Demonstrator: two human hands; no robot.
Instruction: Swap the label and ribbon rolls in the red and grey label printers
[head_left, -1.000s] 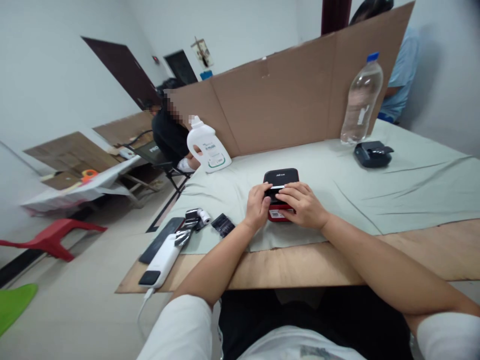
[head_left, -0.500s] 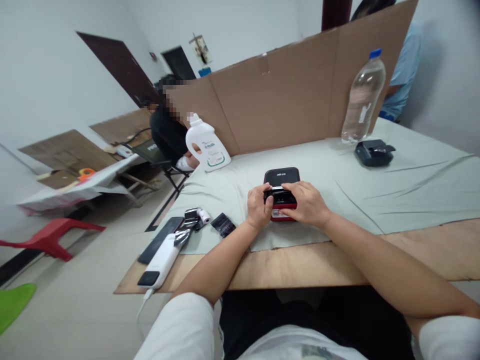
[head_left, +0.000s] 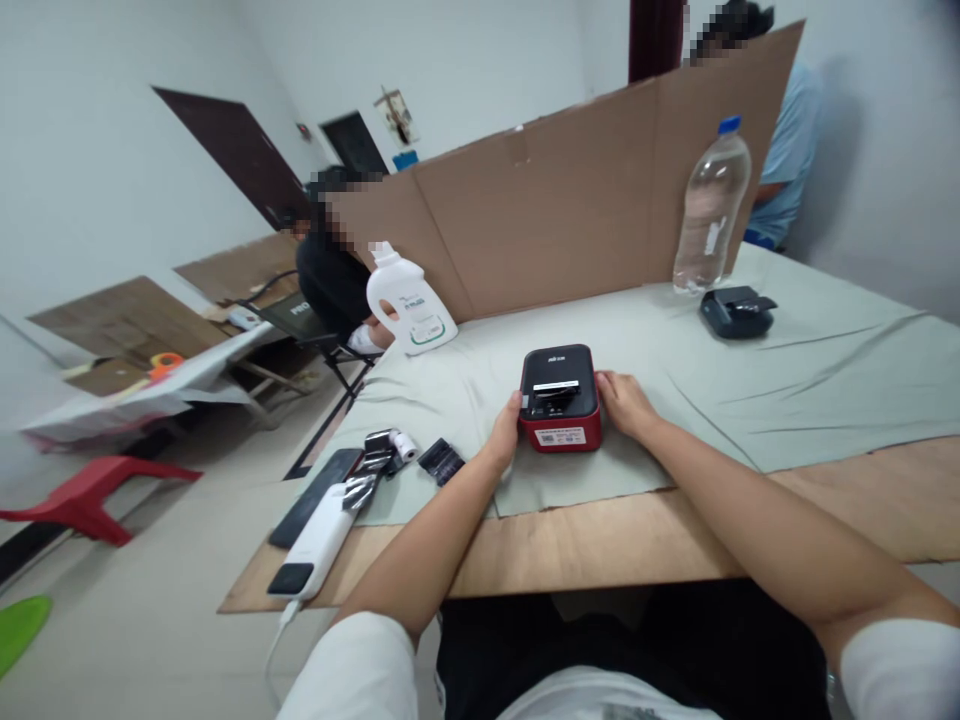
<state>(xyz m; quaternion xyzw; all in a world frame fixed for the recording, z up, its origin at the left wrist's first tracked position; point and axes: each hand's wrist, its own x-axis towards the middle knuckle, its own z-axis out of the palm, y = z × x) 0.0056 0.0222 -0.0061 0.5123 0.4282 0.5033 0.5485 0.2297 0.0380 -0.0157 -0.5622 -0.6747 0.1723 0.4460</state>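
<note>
A small red and black label printer [head_left: 559, 398] sits on the pale green cloth [head_left: 675, 350] in front of me, its black lid down and a barcode sticker on its near face. My left hand [head_left: 504, 433] presses against the printer's left side, fingers curled round it. My right hand [head_left: 622, 400] rests against its right side, fingers lying along the casing. Both hands hold the printer between them.
A white detergent bottle [head_left: 406, 300], a clear water bottle [head_left: 709, 208] and a black device [head_left: 735, 310] stand near the cardboard screen [head_left: 570, 200]. A paper roll [head_left: 405, 443], black phone [head_left: 315, 483], white power bank [head_left: 319, 535] and dark packet [head_left: 441, 460] lie left. People sit behind the screen.
Both hands have come off the top of the printer and moved to its sides. The lid, which was being worked, now lies shut. The view has shifted slightly.
</note>
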